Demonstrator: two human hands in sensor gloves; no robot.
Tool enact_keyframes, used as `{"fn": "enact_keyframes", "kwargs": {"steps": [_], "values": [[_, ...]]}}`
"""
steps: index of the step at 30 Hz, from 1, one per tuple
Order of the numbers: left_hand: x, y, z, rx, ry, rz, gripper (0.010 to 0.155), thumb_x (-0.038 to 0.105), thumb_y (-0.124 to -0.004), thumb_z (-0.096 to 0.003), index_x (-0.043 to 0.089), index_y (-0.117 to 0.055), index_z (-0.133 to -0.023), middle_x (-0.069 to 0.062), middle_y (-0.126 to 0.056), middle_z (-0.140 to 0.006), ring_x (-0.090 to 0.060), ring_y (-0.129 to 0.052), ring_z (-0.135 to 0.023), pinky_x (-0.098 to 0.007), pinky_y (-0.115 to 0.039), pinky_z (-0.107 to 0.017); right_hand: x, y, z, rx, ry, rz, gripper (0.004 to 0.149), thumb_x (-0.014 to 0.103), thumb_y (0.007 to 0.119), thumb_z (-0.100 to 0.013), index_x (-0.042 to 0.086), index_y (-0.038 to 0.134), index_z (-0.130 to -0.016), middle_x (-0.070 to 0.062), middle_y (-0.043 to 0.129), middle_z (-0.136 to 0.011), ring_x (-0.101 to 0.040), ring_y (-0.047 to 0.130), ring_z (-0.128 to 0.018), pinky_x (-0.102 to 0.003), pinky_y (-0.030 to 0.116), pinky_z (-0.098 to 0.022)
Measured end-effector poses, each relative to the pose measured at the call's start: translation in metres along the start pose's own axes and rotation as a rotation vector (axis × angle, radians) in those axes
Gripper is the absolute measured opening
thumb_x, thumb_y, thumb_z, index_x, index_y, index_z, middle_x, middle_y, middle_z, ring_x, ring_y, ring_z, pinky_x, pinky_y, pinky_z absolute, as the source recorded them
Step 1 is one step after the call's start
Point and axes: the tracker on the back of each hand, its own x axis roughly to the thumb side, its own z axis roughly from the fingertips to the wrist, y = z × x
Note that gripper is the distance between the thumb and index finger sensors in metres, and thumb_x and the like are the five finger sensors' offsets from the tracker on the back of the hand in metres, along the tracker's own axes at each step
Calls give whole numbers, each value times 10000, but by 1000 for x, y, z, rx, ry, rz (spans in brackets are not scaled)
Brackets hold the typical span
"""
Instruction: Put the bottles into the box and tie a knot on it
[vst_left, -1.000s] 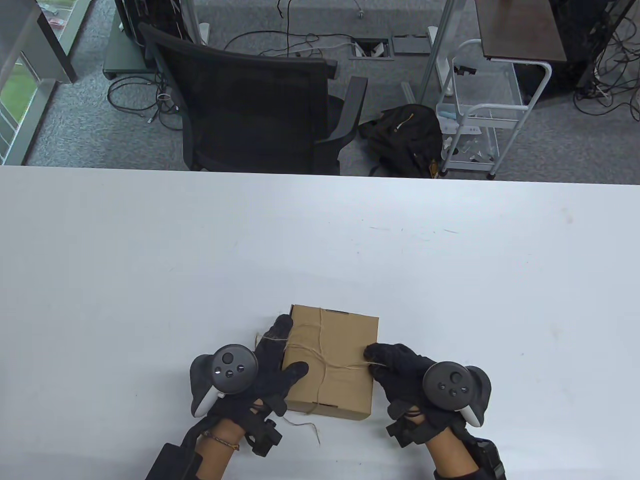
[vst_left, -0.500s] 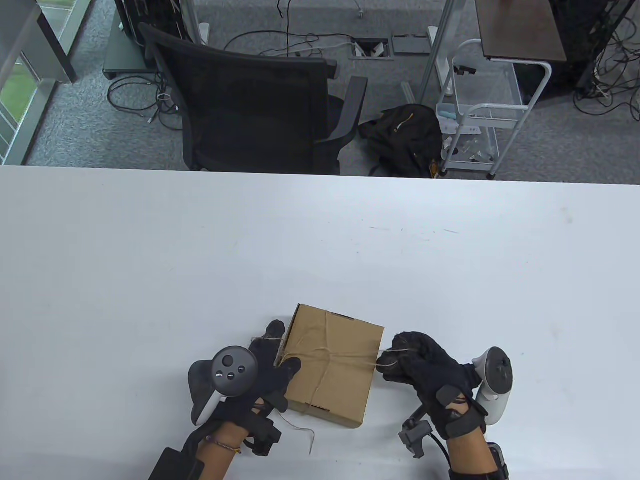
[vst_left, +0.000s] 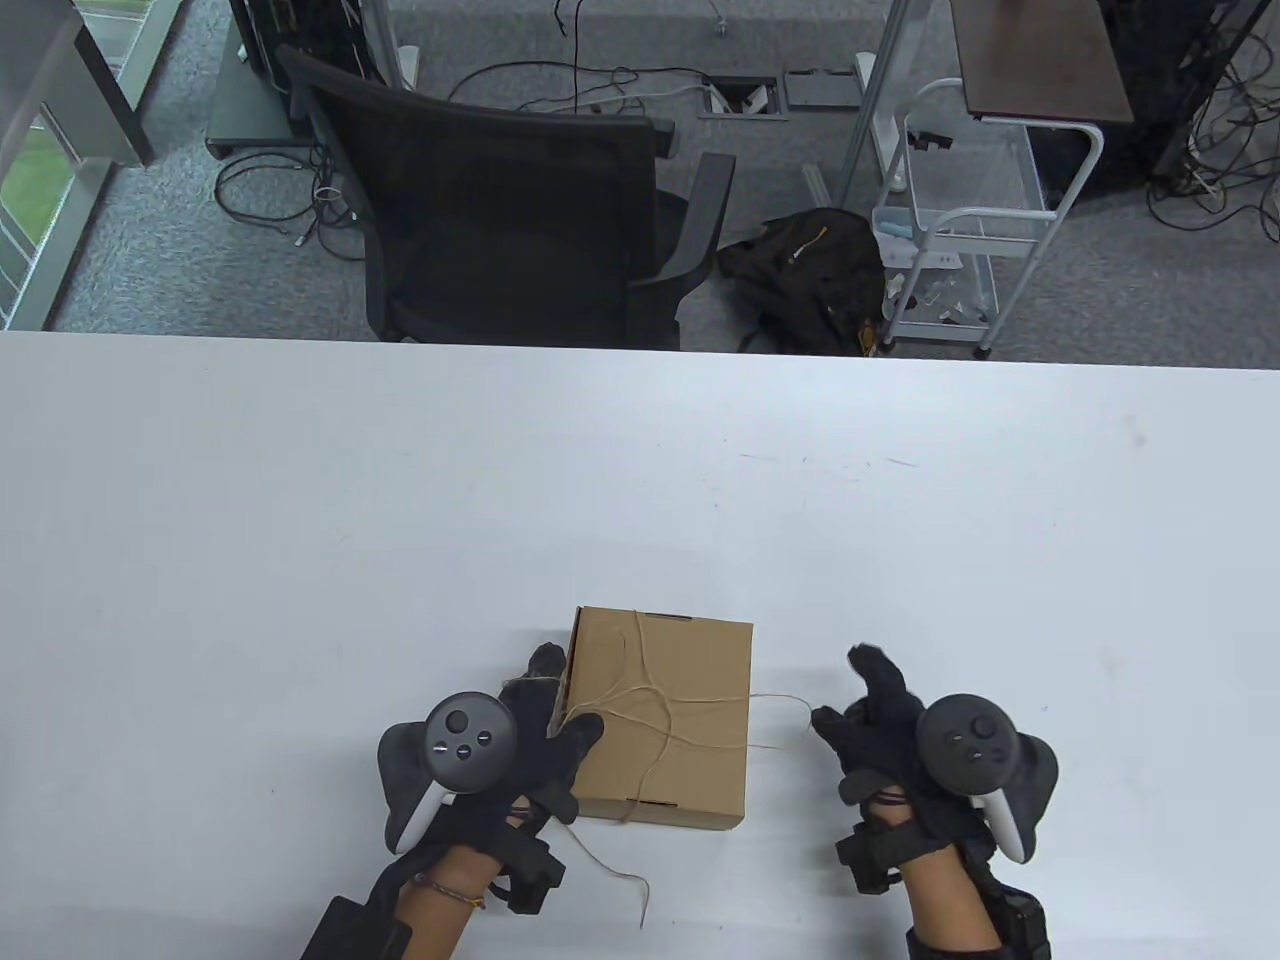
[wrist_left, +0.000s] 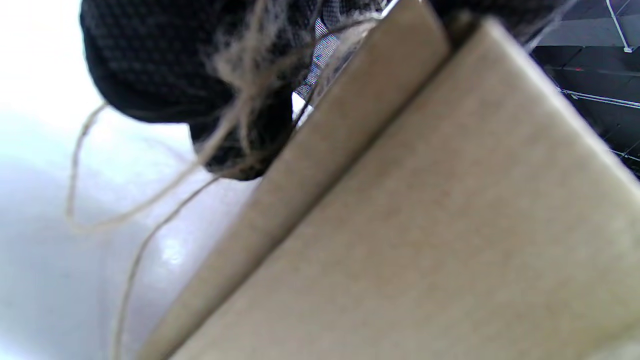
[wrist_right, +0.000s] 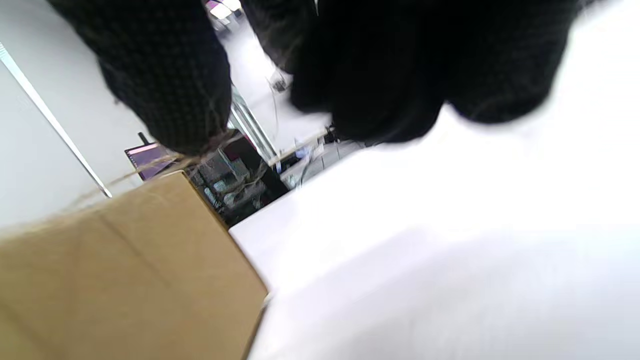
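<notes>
A closed brown cardboard box (vst_left: 690, 760) sits near the table's front edge; no bottles show. Thin twine (vst_left: 665, 705) crosses its lid in slack loops. My left hand (vst_left: 562, 697) grips the box's left edge, thumb on the lid and fingers along the side, with twine draped over the fingers (wrist_left: 175, 65). The box (wrist_left: 425, 225) fills the left wrist view. My right hand (vst_left: 845, 690) hovers right of the box, fingers spread and apart from it. A slack twine loop (vst_left: 800, 703) reaches toward its thumb. In the right wrist view twine (wrist_right: 150, 167) brushes a fingertip (wrist_right: 165, 75) above the box (wrist_right: 115, 280).
A loose twine tail (vst_left: 610, 870) trails on the white table (vst_left: 300, 520) in front of the box. Beyond the far edge stand a black office chair (vst_left: 500, 220), a black bag (vst_left: 810, 270) and a white cart (vst_left: 960, 230).
My right hand let go of the taut twine and turned palm down with fingers spread. The twine went slack on the lid. The box squared up slightly; my left hand stayed.
</notes>
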Motion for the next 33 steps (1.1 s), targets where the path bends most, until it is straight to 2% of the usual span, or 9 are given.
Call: {"fn": "enact_keyframes", "kwargs": {"steps": [2,4,7,9,12,17,22,29,33], "values": [[0,0,1,-1,0,-3,858,569,-813,-517,135,-483,-1180,-301,-771,-1081,-349,-1105,-482,-442,-936,-367,17,1,6,-62,-164,-11,867,295,938,-411,228,428,-1108,-333,373,-1055,-554,570,-850,-658,599,-594],[0,-1,1,0,-1,-1,858,569,-810,-517,135,-481,-1180,-302,-765,-1084,-350,-1103,-485,-444,-935,-369,38,5,12,-84,-396,-59,554,195,890,-425,224,745,-960,-281,455,-1074,-573,477,-903,-684,555,-623],[0,-1,1,-2,-2,-2,861,571,-809,-518,134,-475,-1181,-303,-763,-1085,-350,-1103,-485,-444,-934,-370,57,19,18,32,-585,-154,386,147,810,-444,176,907,-816,-231,506,-1091,-560,424,-936,-704,502,-642],[0,-1,1,1,-2,-2,861,570,-810,-517,132,-477,-1179,-303,-764,-1084,-351,-1103,-483,-445,-935,-367,63,33,21,140,-563,-197,416,200,766,-466,147,893,-858,-223,496,-1112,-570,386,-954,-731,442,-655],[1,-1,2,10,-14,-6,860,568,-812,-518,125,-482,-1176,-295,-777,-1076,-348,-1106,-479,-443,-936,-367,67,49,21,246,-559,-184,647,466,845,-462,67,779,-968,-257,404,-1135,-584,308,-964,-755,343,-654],[4,1,3,36,-35,-23,836,549,-830,-512,104,-535,-1155,-249,-872,-999,-328,-1110,-464,-434,-938,-361,72,49,20,125,-496,-137,385,280,863,-455,119,885,-804,-243,528,-1081,-581,386,-945,-750,390,-644],[2,10,5,79,-41,-4,785,501,-841,-512,103,-578,-1135,-211,-946,-920,-267,-1117,-422,-409,-941,-339,75,48,21,130,-564,-33,412,237,714,-457,44,761,-819,-240,562,-1019,-549,471,-914,-757,379,-636],[-5,16,5,101,-32,39,746,477,-854,-511,118,-619,-1121,-200,-965,-899,-243,-1108,-394,-400,-935,-327,14,12,2,-20,-223,-618,428,232,654,-465,8,683,-828,-261,551,-967,-546,538,-861,-754,411,-624],[-1,12,5,83,-49,35,757,485,-861,-503,118,-624,-1120,-203,-961,-906,-252,-1107,-404,-407,-933,-332,-17,8,1,-112,80,-469,419,205,686,-476,-25,678,-827,-322,496,-969,-595,505,-843,-747,427,-609]]}}
